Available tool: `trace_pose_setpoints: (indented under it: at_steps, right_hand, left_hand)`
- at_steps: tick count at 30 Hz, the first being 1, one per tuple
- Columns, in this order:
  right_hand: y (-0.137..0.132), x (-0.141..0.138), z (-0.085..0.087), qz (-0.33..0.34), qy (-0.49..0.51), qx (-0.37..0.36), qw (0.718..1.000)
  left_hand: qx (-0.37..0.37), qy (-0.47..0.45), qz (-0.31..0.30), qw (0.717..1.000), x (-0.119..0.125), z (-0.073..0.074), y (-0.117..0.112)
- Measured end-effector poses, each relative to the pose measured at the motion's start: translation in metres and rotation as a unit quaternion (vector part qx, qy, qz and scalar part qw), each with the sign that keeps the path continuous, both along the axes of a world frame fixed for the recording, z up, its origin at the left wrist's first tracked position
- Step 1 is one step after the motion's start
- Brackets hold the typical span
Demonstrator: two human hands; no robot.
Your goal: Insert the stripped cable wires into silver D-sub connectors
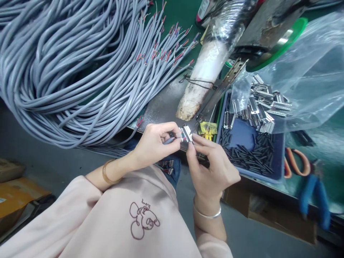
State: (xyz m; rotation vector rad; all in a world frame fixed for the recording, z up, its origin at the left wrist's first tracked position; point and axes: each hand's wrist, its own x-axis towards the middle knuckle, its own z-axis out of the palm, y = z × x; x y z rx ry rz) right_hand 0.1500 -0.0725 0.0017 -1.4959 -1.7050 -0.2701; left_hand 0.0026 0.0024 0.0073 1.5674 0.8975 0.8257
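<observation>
My left hand (157, 143) is closed, pinching the end of a grey cable (168, 141) between thumb and fingers. My right hand (212, 163) grips a small silvery multi-pin connector (187, 134) by its edge with thumb and fingertips. Thin wires from the cable end meet the row of pins on the connector; whether they are joined, I cannot tell. Just beyond my hands is the whitish, wrapped tip of a thick rod-like piece (189, 105). Below my hands, several wired connectors (168, 165) hang near my lap.
A big bundle of grey cables (67, 71) with stripped ends covers the left. At right, a blue tray (279, 161) holds black tubing pieces (249, 157) and loose connectors (258, 104) in a clear bag (317, 64). Orange-handled scissors (297, 161) and blue-handled pliers (314, 195) lie beside it.
</observation>
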Motion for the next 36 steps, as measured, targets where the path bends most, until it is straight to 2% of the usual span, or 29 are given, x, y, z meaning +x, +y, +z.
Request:
trace_pose_setpoints:
  at_steps: [4,10,12,14,18,22,24,28,33,34,36]
  right_hand:
    - [-0.006,0.002,-0.001,-0.011,0.027,-0.02,0.999]
    - [-0.02,0.004,0.009,0.023,0.075,-0.128,0.989]
    - [-0.027,0.002,0.016,0.019,0.072,-0.132,0.988]
    - [-0.035,0.0,0.024,0.007,0.075,-0.125,0.989]
    - [-0.048,-0.007,0.031,0.016,0.068,-0.136,0.988]
    - [-0.051,-0.016,0.025,0.042,0.05,-0.205,0.976]
    - [-0.05,-0.019,0.023,0.062,0.041,-0.217,0.973]
    - [-0.048,-0.017,0.026,0.073,0.041,-0.178,0.98]
    - [-0.044,-0.01,0.034,0.099,0.002,-0.098,0.99]
    - [-0.043,-0.009,0.034,0.095,-0.014,-0.09,0.991]
    - [-0.039,-0.009,0.031,0.074,-0.035,-0.073,0.994]
  left_hand:
    - [-0.012,-0.002,-0.007,1.0,-0.002,-0.004,-0.009]
    - [0.006,-0.04,-0.041,0.998,-0.008,-0.005,-0.033]
    - [-0.025,-0.064,-0.035,0.997,-0.012,-0.006,-0.039]
    - [-0.093,-0.097,-0.04,0.99,-0.017,-0.009,-0.044]
    - [-0.21,-0.12,-0.085,0.967,-0.026,-0.015,-0.05]
    - [-0.226,-0.146,-0.08,0.96,-0.03,-0.018,-0.053]
    - [-0.23,-0.166,-0.078,0.956,-0.031,-0.018,-0.053]
    - [-0.284,-0.183,-0.087,0.937,-0.032,-0.021,-0.048]
    - [-0.391,-0.154,-0.228,0.878,-0.033,-0.029,-0.038]
    - [-0.399,-0.159,-0.23,0.873,-0.032,-0.029,-0.036]
    - [-0.409,-0.183,-0.197,0.872,-0.028,-0.029,-0.032]
